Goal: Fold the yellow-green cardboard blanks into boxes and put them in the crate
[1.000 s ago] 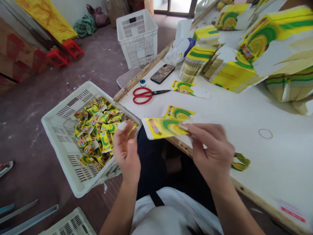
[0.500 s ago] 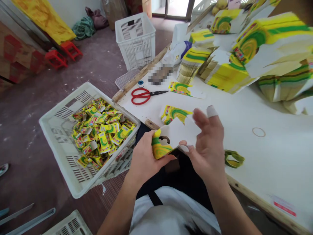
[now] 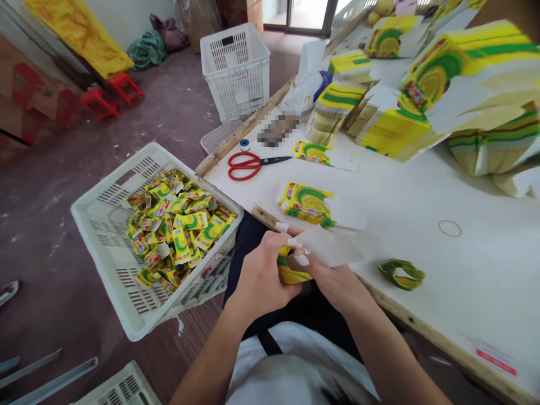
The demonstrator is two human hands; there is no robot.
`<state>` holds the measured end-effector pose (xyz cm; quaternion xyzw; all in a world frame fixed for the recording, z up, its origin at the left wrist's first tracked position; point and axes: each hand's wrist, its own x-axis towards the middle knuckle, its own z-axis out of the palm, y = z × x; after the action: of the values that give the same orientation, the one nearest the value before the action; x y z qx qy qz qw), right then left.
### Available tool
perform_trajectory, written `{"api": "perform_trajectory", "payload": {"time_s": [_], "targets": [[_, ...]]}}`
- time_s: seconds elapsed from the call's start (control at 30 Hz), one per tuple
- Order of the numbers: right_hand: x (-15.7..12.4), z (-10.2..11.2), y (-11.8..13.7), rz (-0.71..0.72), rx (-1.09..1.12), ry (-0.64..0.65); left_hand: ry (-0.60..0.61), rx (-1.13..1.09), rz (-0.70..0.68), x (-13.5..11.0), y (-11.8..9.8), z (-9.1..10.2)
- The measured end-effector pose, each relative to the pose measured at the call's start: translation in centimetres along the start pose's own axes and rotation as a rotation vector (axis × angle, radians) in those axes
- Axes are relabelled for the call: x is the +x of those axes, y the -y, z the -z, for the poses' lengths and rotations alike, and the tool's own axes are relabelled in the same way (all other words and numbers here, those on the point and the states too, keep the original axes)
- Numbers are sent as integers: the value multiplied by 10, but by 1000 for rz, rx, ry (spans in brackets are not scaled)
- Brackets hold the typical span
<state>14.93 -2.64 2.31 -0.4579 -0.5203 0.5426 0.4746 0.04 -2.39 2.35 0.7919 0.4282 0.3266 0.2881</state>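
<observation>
My left hand [image 3: 258,274] is wrapped round a small yellow and green carton [image 3: 292,274] held over my lap at the table edge. White finger covers show on some fingertips. From the other side, my right hand [image 3: 343,286] grips the same carton, thumb on its near side and fingers behind. The carton's white inner flap [image 3: 335,246] sticks out to the right above that hand. Just beyond lie flat printed cartons [image 3: 307,203] on the white table [image 3: 405,216]. Part of the carton is hidden by my fingers.
At the left, a white crate [image 3: 105,247] holds many small folded cartons [image 3: 181,225]. Red-handled scissors [image 3: 245,167], a small spool [image 3: 244,145], a rubber band [image 3: 449,228] and a green ring-shaped strip [image 3: 400,274] lie on the table. Carton stacks [image 3: 392,128] stand behind; another crate [image 3: 236,70] is on the floor.
My right hand, raised with fingers spread beside the carton, has come down and left onto it. The white flap now stretches farther right. My left hand keeps its hold.
</observation>
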Motion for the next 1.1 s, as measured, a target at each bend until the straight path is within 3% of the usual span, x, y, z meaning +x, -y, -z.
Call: {"api": "perform_trajectory", "payload": {"time_s": [0.13,0.23,0.33,0.4,0.63,0.7,0.83,1.1], "targets": [[-4,4,1,170,-230,57,36,-33,150,0,2,1],[-6,11,7,293,-383,237,86,-75,208,-2,7,-1],[-7,11,10,295,-483,359,67,-60,196,-3,12,-5],[-7,7,6,300,-517,326,32,-21,187,-3,14,-7],[1,6,-10,342,-427,-61,-118,83,205,2,8,-6],[1,11,-9,366,-453,-39,-103,90,215,2,7,-2],[1,18,-7,347,-548,145,-85,84,173,-1,10,5],[0,33,1,273,-490,239,18,114,149,0,7,13]]}}
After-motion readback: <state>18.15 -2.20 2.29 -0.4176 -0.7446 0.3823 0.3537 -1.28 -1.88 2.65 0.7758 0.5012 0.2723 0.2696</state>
